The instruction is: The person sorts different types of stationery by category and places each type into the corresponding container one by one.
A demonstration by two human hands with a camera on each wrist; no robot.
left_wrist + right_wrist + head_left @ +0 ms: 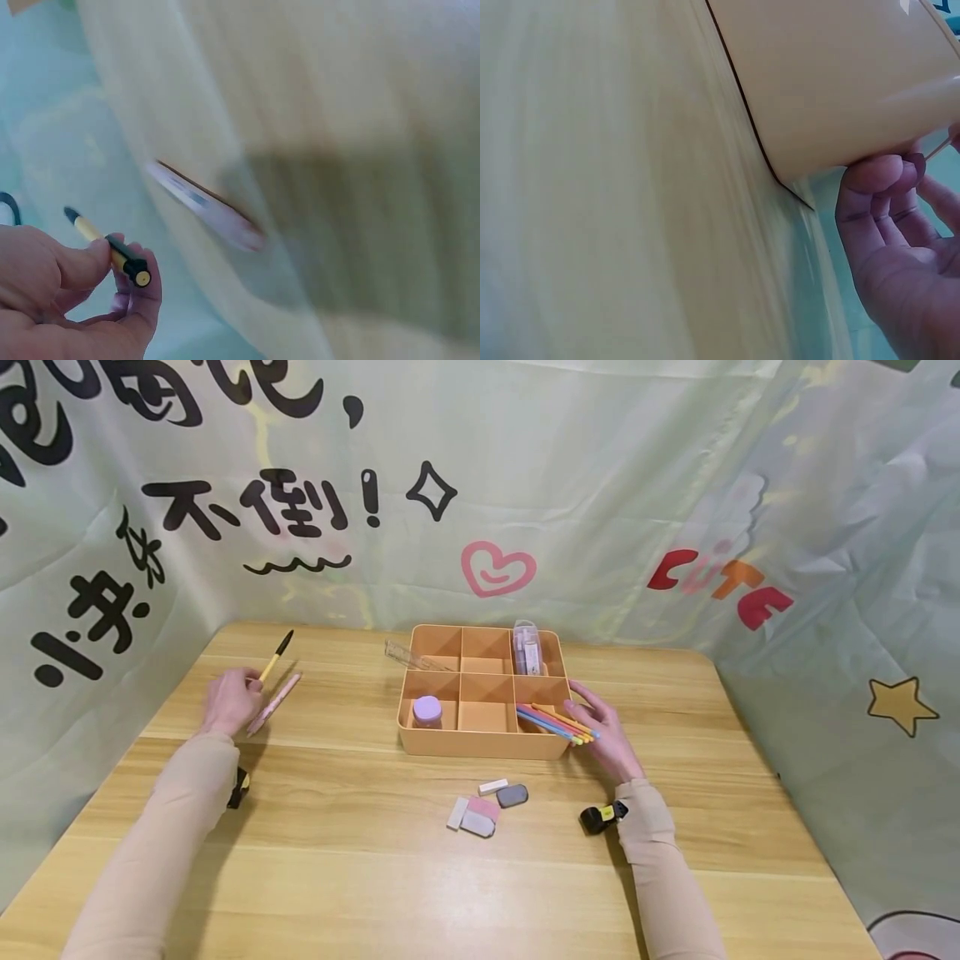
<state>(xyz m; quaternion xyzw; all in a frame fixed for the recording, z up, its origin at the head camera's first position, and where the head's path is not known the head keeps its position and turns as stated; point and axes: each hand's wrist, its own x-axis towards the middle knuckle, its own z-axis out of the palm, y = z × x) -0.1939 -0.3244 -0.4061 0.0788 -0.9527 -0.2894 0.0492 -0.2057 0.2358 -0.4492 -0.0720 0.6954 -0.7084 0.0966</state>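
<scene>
My left hand point(232, 702) pinches a yellow pen with black ends point(277, 655) between thumb and fingers; the left wrist view shows the pen point(97, 238) in the fingers point(146, 281). A pink pen-like item point(274, 703) lies on the table just right of that hand. At the right side of an orange-tan divided box point(450, 743), my right hand point(609, 735) rests its fingertips against the outer wall, beside colored sticks point(551, 722) that poke out over the front right compartment. In the right wrist view the bent fingers point(874, 176) touch the box point(840, 82); some are partly hidden.
The box holds a purple-lidded jar point(427, 712), a clear ruler-like strip point(408, 656) leaning out left and a clear case point(527, 648). Several erasers point(478, 823) lie in front of it on the wooden table point(337, 860). Printed cloth point(600, 485) hangs behind.
</scene>
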